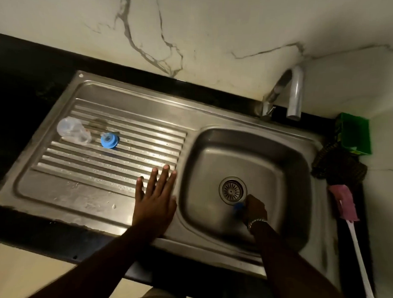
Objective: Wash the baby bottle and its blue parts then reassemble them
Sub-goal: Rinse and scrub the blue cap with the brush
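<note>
Baby bottle lies on the drainboard, well left of our grip, beside its blue collar; our right hand pinches a blue part by the drain; our left hand rests flat, fingers spread; we should hold firmly while rinsing.

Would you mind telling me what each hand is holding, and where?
Right hand grips a small blue part; where exactly is blurred. Left hand holds nothing.
</note>
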A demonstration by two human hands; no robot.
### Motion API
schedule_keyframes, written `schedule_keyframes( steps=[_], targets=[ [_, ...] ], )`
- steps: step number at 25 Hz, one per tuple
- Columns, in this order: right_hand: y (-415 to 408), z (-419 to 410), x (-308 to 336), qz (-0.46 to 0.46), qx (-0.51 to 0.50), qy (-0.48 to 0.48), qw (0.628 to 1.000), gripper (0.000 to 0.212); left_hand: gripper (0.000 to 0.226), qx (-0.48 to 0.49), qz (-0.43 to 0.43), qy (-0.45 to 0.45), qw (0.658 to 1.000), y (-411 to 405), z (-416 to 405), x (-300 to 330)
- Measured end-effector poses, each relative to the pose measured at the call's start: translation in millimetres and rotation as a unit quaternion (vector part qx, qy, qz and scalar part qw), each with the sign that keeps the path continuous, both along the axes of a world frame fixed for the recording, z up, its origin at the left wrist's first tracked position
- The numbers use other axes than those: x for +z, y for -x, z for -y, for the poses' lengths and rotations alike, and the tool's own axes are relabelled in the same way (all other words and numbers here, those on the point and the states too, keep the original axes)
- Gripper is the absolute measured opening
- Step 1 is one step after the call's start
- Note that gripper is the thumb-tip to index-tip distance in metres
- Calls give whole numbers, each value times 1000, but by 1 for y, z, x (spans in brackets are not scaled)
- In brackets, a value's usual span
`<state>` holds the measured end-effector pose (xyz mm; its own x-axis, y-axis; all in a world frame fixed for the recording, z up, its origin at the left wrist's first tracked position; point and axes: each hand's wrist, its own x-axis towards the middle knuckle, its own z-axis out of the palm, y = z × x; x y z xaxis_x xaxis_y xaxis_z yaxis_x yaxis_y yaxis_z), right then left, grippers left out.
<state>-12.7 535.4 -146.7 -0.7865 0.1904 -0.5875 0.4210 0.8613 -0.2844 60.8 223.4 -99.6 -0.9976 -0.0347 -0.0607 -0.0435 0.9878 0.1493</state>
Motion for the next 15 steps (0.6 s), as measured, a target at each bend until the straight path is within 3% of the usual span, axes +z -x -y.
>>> schedule_keyframes(
  steps=[5, 8, 11, 12, 14, 15],
  targets=[
    [7, 2, 29, 10, 0, 31, 999, 45, 78, 85, 36, -79, 993, 11, -20, 12],
    [16, -9, 80, -28, -63, 156, 985, 38, 73, 165, 50, -138, 975, 25, -50, 25],
    [30, -28, 131, 24, -185, 378, 907, 24, 76, 172, 22, -205, 963, 45, -81, 38],
    [32, -36, 140, 36, -189, 379, 905, 25, 75, 142, 3, -248, 958, 53, -93, 43],
    [37, -48, 144, 19, -108, 192, 975, 31, 68, 92, 2, -330, 939, 72, -122, 54],
    [36, -49, 145, 1, -75, 119, 990, 29, 66, 82, 24, -373, 924, 80, -135, 59]
  ],
)
